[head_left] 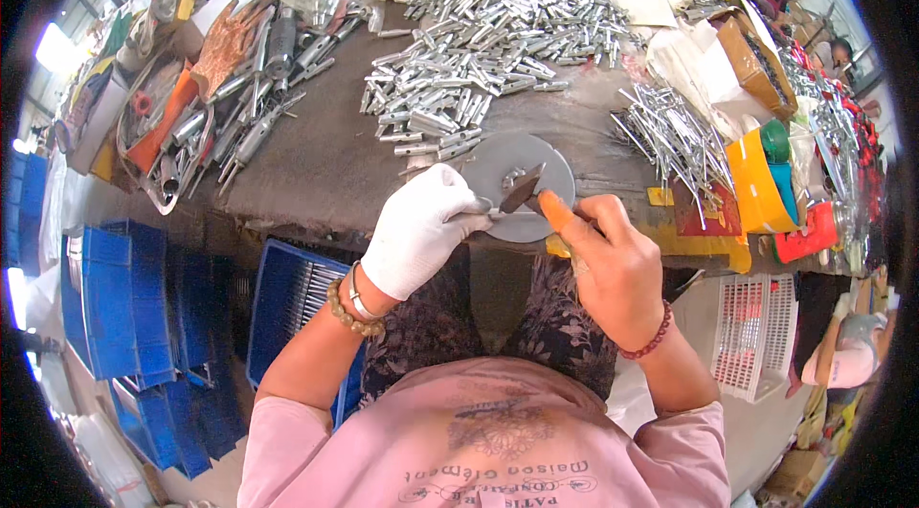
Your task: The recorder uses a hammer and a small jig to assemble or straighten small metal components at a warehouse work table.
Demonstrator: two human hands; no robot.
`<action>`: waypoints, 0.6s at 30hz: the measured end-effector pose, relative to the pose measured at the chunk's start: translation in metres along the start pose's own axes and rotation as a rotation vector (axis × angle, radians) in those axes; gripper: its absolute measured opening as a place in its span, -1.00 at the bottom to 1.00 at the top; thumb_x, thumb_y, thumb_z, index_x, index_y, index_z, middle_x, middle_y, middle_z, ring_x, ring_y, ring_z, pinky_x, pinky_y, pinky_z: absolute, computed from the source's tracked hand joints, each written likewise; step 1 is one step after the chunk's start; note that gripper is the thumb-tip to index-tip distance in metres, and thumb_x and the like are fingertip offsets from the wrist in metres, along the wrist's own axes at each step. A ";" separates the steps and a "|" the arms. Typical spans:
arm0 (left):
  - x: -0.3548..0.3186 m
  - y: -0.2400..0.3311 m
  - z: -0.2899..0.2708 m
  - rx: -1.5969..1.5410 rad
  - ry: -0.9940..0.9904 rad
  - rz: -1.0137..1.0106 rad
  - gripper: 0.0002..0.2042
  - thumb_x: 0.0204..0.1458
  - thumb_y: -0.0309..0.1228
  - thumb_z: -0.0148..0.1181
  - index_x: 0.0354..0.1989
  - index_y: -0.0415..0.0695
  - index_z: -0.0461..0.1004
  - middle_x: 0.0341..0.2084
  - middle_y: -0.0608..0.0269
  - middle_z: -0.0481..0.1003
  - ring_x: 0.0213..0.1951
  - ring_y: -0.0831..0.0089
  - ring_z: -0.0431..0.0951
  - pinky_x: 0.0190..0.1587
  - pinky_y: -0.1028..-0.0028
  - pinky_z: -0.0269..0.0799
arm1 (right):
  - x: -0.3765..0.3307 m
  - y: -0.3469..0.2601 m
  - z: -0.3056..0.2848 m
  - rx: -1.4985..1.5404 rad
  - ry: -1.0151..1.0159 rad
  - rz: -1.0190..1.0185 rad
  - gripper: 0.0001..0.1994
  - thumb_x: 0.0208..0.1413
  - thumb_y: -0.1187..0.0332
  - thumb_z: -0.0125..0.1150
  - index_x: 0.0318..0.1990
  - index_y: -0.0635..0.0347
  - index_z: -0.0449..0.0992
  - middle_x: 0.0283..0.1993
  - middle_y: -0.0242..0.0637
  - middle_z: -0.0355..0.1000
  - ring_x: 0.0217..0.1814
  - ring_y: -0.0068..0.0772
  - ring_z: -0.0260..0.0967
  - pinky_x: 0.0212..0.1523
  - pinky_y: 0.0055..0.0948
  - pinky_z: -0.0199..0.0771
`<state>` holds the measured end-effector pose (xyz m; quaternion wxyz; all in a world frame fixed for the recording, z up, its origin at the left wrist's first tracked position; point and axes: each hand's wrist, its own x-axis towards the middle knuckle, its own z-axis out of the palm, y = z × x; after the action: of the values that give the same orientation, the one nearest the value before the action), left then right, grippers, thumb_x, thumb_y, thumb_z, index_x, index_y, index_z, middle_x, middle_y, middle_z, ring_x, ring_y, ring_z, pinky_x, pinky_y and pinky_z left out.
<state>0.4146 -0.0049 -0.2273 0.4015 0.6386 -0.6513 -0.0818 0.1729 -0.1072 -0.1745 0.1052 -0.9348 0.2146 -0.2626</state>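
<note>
My left hand (426, 230), in a white glove, is closed with thumb and fingers pinching a small silver metal piece (495, 214), mostly hidden by the fingers. My bare right hand (608, 245) grips a knife with a short, dark, pointed blade (523, 190); its handle is covered by the fingers. The blade's lower end comes close to the piece, but I cannot tell if they touch. Both hands are over the near side of a grey round dish (552, 166), which has a few small bright metal bits in it. Beyond it lies a large pile of silver metal tubes (498, 29).
Thin metal rods (675, 139) lie to the right of the dish, near a yellow bin (761, 180). Larger metal tools and an orange glove (228, 44) crowd the left. Blue crates (115, 302) stand below the table edge, and a white basket (754, 336) is at lower right.
</note>
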 end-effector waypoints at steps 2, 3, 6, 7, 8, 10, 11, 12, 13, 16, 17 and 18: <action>0.002 0.000 -0.002 0.027 0.001 0.027 -0.82 -0.05 -0.45 0.55 -0.25 -0.10 0.72 -0.37 0.21 0.53 -0.22 0.17 0.56 -0.09 0.27 0.51 | 0.003 0.002 -0.006 0.078 -0.009 -0.006 -0.41 0.09 0.60 0.28 0.33 -0.03 0.61 -0.12 -0.18 0.42 -0.16 -0.08 0.57 -0.19 -0.17 0.61; 0.003 0.001 -0.003 0.054 0.004 0.051 -0.81 -0.05 -0.46 0.54 -0.23 -0.08 0.73 -0.38 0.21 0.53 -0.22 0.17 0.57 -0.09 0.27 0.51 | 0.005 0.005 -0.006 0.076 -0.004 -0.001 -0.41 0.09 0.60 0.28 0.33 -0.03 0.61 -0.12 -0.18 0.42 -0.16 -0.08 0.57 -0.19 -0.17 0.61; 0.006 0.006 -0.002 0.054 0.007 0.029 -0.74 -0.05 -0.47 0.53 -0.13 0.02 0.75 -0.39 0.26 0.53 -0.25 0.20 0.58 -0.13 0.28 0.53 | 0.013 0.018 -0.004 0.210 0.049 0.089 -0.45 0.10 0.61 0.29 0.28 0.01 0.62 -0.10 -0.13 0.45 -0.13 0.03 0.56 -0.12 -0.11 0.61; 0.005 0.006 -0.001 0.055 0.001 0.036 -0.74 -0.05 -0.47 0.53 -0.13 0.02 0.75 -0.39 0.26 0.53 -0.25 0.20 0.58 -0.13 0.28 0.53 | 0.017 0.026 -0.004 0.245 0.032 0.139 -0.48 0.09 0.62 0.29 0.24 0.03 0.64 -0.09 -0.11 0.46 -0.12 0.07 0.55 -0.09 -0.08 0.59; 0.003 0.003 0.000 0.111 -0.010 0.056 -0.68 -0.05 -0.47 0.53 -0.07 0.07 0.76 -0.39 0.28 0.53 -0.26 0.21 0.58 -0.15 0.29 0.54 | 0.019 0.034 -0.004 0.280 0.016 0.190 -0.51 0.09 0.63 0.30 0.20 0.04 0.65 -0.08 -0.08 0.47 -0.10 0.12 0.54 -0.05 -0.05 0.58; 0.002 0.001 0.000 0.166 -0.024 0.082 -0.63 -0.05 -0.47 0.53 -0.01 0.13 0.76 -0.39 0.31 0.53 -0.28 0.23 0.59 -0.18 0.30 0.54 | 0.017 0.051 0.001 0.278 -0.025 0.201 -0.51 0.05 0.63 0.32 0.17 0.05 0.66 -0.06 -0.10 0.48 -0.04 0.09 0.53 0.01 -0.07 0.57; 0.002 0.000 -0.001 0.166 -0.012 0.116 -0.60 -0.05 -0.47 0.52 0.02 0.16 0.76 -0.39 0.32 0.54 -0.29 0.24 0.59 -0.20 0.30 0.55 | 0.018 0.056 0.004 0.114 -0.031 0.111 -0.49 0.04 0.62 0.33 0.19 0.04 0.65 -0.05 -0.12 0.48 0.00 0.05 0.52 0.03 -0.09 0.57; 0.001 -0.001 -0.001 0.168 0.002 0.143 -0.57 -0.05 -0.47 0.52 0.06 0.18 0.75 -0.39 0.34 0.54 -0.29 0.26 0.59 -0.22 0.31 0.55 | 0.019 0.058 0.005 -0.045 -0.041 0.018 -0.47 0.02 0.60 0.34 0.21 0.02 0.63 -0.05 -0.15 0.47 0.03 0.02 0.51 0.04 -0.11 0.57; 0.001 -0.001 -0.001 0.169 -0.001 0.143 -0.57 -0.05 -0.47 0.52 0.06 0.18 0.75 -0.39 0.34 0.54 -0.29 0.26 0.59 -0.22 0.31 0.55 | 0.020 0.051 0.005 -0.165 0.033 -0.044 -0.52 0.01 0.56 0.37 0.15 0.05 0.63 -0.03 -0.18 0.46 0.07 -0.03 0.49 0.06 -0.12 0.57; -0.001 0.000 0.000 0.170 0.005 0.129 -0.57 -0.04 -0.47 0.52 0.05 0.18 0.75 -0.39 0.34 0.55 -0.29 0.27 0.60 -0.22 0.32 0.55 | 0.010 0.031 0.008 0.051 -0.121 0.039 -0.62 0.01 0.53 0.39 0.04 0.09 0.63 -0.01 -0.19 0.45 0.08 -0.02 0.49 0.05 -0.09 0.57; 0.001 -0.001 -0.001 0.164 0.007 0.139 -0.57 -0.05 -0.47 0.53 0.05 0.18 0.75 -0.40 0.34 0.56 -0.29 0.27 0.60 -0.22 0.32 0.55 | 0.010 0.025 0.008 0.096 -0.125 0.072 -0.71 0.01 0.54 0.37 -0.07 0.13 0.60 -0.05 -0.17 0.48 0.05 0.01 0.52 0.03 -0.05 0.56; 0.002 -0.001 -0.001 0.158 0.008 0.151 -0.57 -0.05 -0.47 0.53 0.05 0.18 0.76 -0.40 0.35 0.56 -0.29 0.27 0.60 -0.22 0.33 0.55 | 0.008 0.023 0.009 0.099 -0.126 0.072 -0.71 0.01 0.54 0.37 -0.07 0.13 0.60 -0.05 -0.17 0.48 0.05 0.01 0.52 0.03 -0.05 0.56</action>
<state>0.4164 -0.0063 -0.2264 0.3577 0.6177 -0.7003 0.0030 0.1763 -0.1309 -0.1858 0.1739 -0.9348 0.2280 -0.2095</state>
